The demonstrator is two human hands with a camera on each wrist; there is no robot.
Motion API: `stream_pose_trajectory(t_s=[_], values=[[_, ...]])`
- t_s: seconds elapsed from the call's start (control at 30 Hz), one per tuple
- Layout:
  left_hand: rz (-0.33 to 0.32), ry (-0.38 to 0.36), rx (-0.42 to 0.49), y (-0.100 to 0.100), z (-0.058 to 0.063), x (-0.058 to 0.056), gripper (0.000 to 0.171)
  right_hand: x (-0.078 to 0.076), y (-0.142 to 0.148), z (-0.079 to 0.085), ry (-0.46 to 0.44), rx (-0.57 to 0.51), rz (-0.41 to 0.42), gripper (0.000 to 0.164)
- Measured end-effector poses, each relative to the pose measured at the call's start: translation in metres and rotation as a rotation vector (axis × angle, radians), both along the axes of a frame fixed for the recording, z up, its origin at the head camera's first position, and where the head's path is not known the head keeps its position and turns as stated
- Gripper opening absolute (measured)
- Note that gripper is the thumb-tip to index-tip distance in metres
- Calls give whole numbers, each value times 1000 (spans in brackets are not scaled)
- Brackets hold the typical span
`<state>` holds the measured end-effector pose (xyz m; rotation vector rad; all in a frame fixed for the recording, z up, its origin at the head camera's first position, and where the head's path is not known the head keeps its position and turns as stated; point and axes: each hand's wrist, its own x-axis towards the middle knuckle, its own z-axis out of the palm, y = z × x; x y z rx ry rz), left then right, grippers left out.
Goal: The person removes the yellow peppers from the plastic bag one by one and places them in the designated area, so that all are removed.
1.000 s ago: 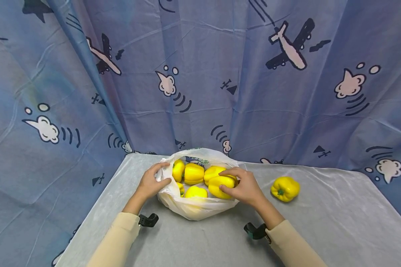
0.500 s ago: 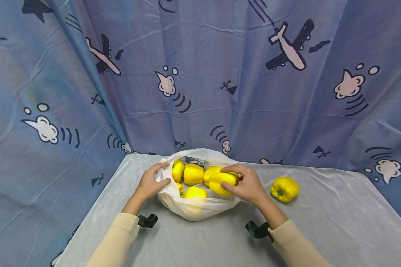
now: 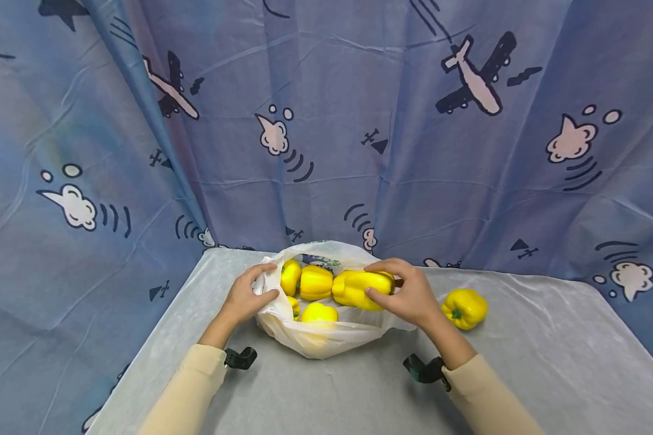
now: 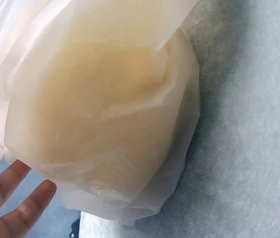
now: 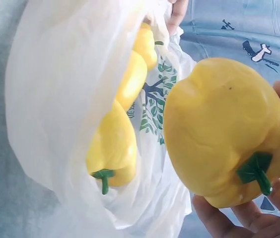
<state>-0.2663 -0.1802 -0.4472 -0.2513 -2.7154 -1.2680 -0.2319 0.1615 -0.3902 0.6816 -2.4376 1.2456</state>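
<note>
A white translucent plastic bag (image 3: 326,347) lies with its mouth spread, several yellow bell peppers (image 3: 316,283) inside. My left hand (image 3: 248,293) holds the bag's left rim between thumb and fingers; in the left wrist view, fingertips (image 4: 43,193) show beside the bag's outer wall. At the right side of the mouth, my right hand (image 3: 410,294) grips a yellow bell pepper (image 3: 377,291) between thumb and fingers. Seen from the right wrist, this bell pepper (image 5: 219,124) has a green stem and stands apart from the peppers (image 5: 112,144) in the bag.
One more yellow bell pepper (image 3: 464,308) sits on the grey cloth-covered table (image 3: 538,344), right of my right hand. A blue curtain (image 3: 326,151) with printed airplanes hangs along the table's back and left edges.
My right hand has moved right and slightly up with the bell pepper, from among the others to the bag's right rim. The left hand stays on the bag's left rim.
</note>
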Motion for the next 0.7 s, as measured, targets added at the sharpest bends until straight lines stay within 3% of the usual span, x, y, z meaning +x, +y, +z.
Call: stream_pose_trajectory(t_s=[0.7], values=[[-10, -2, 8, 0, 1, 0, 55, 1, 13, 15, 46, -27, -45, 33]])
